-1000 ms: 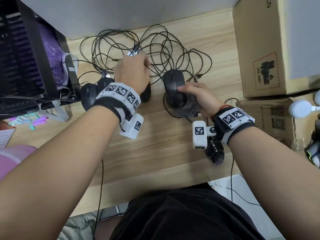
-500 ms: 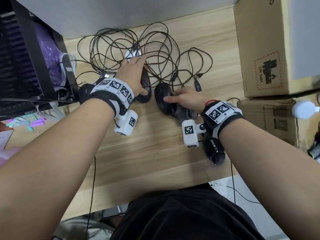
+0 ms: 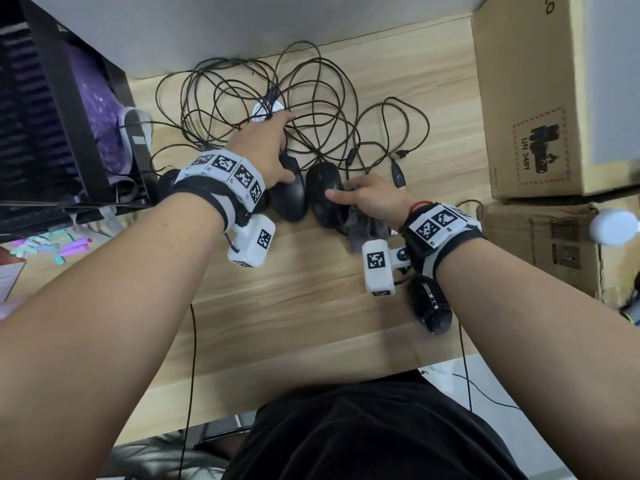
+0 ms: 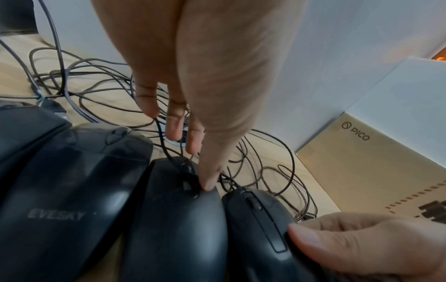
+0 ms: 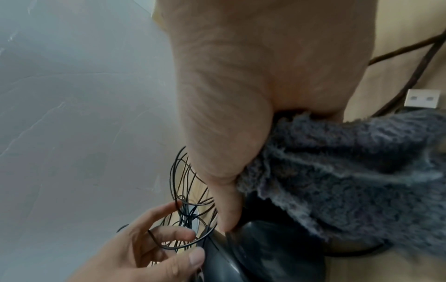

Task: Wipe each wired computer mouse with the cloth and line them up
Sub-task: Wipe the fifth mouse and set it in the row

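Observation:
Two black wired mice lie side by side mid-table. My left hand (image 3: 266,150) reaches over the left mouse (image 3: 291,199), thumb resting by its scroll wheel (image 4: 190,183), fingers loosely spread among the tangled cables (image 3: 277,109). My right hand (image 3: 374,199) holds a grey cloth (image 3: 367,232) bunched in its palm (image 5: 350,181), and its thumb presses the side of the right mouse (image 3: 323,199). In the left wrist view that mouse (image 4: 260,225) touches its neighbour (image 4: 176,229), with an EVESKY mouse (image 4: 67,190) further left in the row.
Cardboard boxes (image 3: 554,98) stand at the right, a black rack (image 3: 52,116) at the left. A USB plug (image 3: 398,176) lies beyond my right hand. A dark object (image 3: 429,306) sits under my right wrist near the table's front edge.
My right hand slid its mouse left until it sits against the mouse under my left hand. My left hand reached further back into the cables.

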Tool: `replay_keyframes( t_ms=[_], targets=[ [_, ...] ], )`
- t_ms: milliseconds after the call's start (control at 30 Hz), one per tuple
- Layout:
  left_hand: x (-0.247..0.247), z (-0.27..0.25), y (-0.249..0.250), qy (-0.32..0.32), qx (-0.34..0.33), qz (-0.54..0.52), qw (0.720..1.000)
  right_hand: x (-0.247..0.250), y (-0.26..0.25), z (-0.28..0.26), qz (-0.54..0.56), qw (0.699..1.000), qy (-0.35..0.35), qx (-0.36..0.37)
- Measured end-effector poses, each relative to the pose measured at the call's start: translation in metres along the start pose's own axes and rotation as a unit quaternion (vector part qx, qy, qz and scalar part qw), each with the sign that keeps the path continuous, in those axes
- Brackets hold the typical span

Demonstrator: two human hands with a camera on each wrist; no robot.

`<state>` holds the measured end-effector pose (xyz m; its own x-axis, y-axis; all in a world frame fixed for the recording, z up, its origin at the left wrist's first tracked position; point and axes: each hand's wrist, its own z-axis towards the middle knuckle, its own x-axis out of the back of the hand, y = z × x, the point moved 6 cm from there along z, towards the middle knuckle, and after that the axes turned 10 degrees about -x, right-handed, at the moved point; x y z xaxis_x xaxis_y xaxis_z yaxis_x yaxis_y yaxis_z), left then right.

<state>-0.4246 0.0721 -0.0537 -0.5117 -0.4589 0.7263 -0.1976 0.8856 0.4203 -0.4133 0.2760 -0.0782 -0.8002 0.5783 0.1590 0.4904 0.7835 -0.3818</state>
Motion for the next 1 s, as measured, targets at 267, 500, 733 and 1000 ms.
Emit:
replay_keyframes(
  t_ms=[267, 500, 733, 1000],
  targets=[
    [0.012, 0.000, -0.003, 0.093, 0.035, 0.007, 0.995, 0.000, -0.009, 0.010, -0.027, 0.999, 0.036, 0.031],
    [0.011, -0.003, -0.011, 0.108, 0.083, -0.100, 0.986, 0.007, -0.024, 0.018, -0.070, 0.983, 0.162, 0.048],
    [0.008, -0.009, -0.012, 0.106, 0.087, -0.140, 0.981, 0.010, -0.018, 0.009, -0.150, 0.969, 0.188, 0.048],
    [-0.019, -0.016, 0.029, 0.083, 0.105, -0.064, 0.989, 0.002, -0.011, 0.005, -0.306, 0.929, 0.205, 0.046]
  ],
)
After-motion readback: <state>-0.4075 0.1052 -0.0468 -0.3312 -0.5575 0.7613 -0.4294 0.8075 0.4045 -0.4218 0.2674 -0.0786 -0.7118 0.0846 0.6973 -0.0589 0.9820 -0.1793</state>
